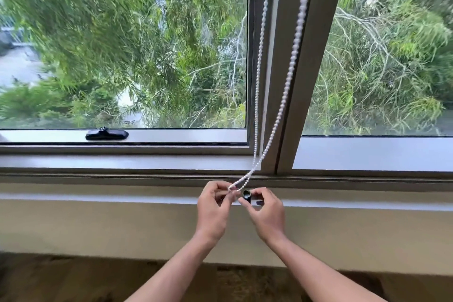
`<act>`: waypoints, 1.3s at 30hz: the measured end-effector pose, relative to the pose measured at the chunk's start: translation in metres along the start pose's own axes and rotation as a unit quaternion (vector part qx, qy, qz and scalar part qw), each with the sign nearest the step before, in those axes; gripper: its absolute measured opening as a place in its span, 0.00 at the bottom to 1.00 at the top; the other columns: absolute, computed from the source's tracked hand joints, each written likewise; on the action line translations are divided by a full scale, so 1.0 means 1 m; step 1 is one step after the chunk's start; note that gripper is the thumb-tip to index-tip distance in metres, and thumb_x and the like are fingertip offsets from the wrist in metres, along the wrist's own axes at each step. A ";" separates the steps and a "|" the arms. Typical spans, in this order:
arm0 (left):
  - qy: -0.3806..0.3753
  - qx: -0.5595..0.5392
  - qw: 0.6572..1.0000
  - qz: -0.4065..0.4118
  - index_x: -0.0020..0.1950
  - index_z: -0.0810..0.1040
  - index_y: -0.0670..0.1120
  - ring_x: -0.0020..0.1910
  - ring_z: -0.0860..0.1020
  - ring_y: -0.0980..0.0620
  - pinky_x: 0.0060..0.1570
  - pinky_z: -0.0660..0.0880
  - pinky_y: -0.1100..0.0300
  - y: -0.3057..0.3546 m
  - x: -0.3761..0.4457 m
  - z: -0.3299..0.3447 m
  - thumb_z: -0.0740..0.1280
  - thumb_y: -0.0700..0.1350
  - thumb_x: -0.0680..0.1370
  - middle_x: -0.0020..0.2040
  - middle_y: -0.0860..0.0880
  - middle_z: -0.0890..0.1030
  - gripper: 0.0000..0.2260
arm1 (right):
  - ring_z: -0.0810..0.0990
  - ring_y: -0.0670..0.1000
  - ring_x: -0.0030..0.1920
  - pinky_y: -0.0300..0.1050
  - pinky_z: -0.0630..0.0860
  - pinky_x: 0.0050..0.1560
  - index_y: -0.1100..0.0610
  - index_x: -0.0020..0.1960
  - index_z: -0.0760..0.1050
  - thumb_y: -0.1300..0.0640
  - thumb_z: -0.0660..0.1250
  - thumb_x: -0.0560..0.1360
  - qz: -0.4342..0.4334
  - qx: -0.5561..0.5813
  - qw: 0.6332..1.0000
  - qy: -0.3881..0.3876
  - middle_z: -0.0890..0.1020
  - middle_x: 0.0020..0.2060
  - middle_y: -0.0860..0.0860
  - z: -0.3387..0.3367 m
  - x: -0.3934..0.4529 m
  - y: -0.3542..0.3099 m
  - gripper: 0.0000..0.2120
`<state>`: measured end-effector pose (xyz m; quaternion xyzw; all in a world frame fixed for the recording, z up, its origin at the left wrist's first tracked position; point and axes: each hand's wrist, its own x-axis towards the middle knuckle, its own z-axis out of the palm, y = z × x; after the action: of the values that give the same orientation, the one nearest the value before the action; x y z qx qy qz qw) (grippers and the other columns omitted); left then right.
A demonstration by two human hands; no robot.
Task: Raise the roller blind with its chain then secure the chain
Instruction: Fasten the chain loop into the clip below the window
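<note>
A white bead chain (291,61) hangs in two strands down the grey window mullion (282,81); the strands meet in a loop just below the sill. My left hand (214,208) pinches the bottom of that loop between thumb and fingers. Beside it, my right hand (266,213) grips a small black chain holder (246,195) close against the loop's end. The holder sits at the sill's front edge; how it is fixed there is hidden by my fingers. The roller blind itself is out of view above the frame.
A black window latch (107,134) lies on the left sash's bottom rail. The grey sill (122,179) runs the full width, with a beige wall (98,228) below it and wooden floor at the bottom. Trees fill both panes.
</note>
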<state>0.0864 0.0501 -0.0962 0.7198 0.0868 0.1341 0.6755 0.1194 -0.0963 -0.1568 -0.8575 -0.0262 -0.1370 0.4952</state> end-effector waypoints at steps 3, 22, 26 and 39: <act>-0.001 0.013 1.000 -0.007 0.45 0.81 0.45 0.45 0.86 0.49 0.50 0.82 0.52 0.002 -0.002 -0.001 0.74 0.35 0.75 0.43 0.45 0.87 0.05 | 0.83 0.41 0.42 0.48 0.81 0.45 0.48 0.44 0.79 0.40 0.80 0.68 -0.028 0.009 1.000 -0.003 0.83 0.39 0.40 -0.002 -0.009 -0.007 0.15; 0.017 0.068 0.998 -0.007 0.42 0.77 0.44 0.39 0.82 0.58 0.42 0.77 0.67 -0.003 -0.016 -0.002 0.74 0.36 0.74 0.42 0.48 0.85 0.08 | 0.82 0.42 0.39 0.48 0.80 0.40 0.48 0.42 0.80 0.48 0.77 0.69 -0.084 0.013 0.996 0.006 0.83 0.37 0.41 -0.001 -0.022 -0.031 0.08; 0.004 0.027 0.994 -0.101 0.45 0.75 0.43 0.41 0.79 0.54 0.48 0.76 0.58 -0.004 -0.012 0.000 0.70 0.40 0.78 0.42 0.47 0.81 0.05 | 0.81 0.41 0.37 0.44 0.78 0.39 0.49 0.41 0.80 0.47 0.79 0.68 -0.084 0.021 0.996 0.015 0.83 0.36 0.41 0.001 -0.020 -0.035 0.10; -0.104 -0.123 0.955 -0.251 0.51 0.80 0.50 0.45 0.86 0.50 0.45 0.79 0.53 0.003 -0.005 0.007 0.60 0.50 0.75 0.45 0.47 0.88 0.12 | 0.82 0.49 0.41 0.52 0.79 0.43 0.55 0.45 0.80 0.49 0.78 0.70 -0.082 0.051 0.995 -0.011 0.82 0.42 0.47 0.008 -0.018 -0.040 0.12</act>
<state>0.0834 0.0416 -0.0942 0.5965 0.1767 -0.1057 0.7757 0.0961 -0.0672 -0.1314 -0.8278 -0.1092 -0.1665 0.5246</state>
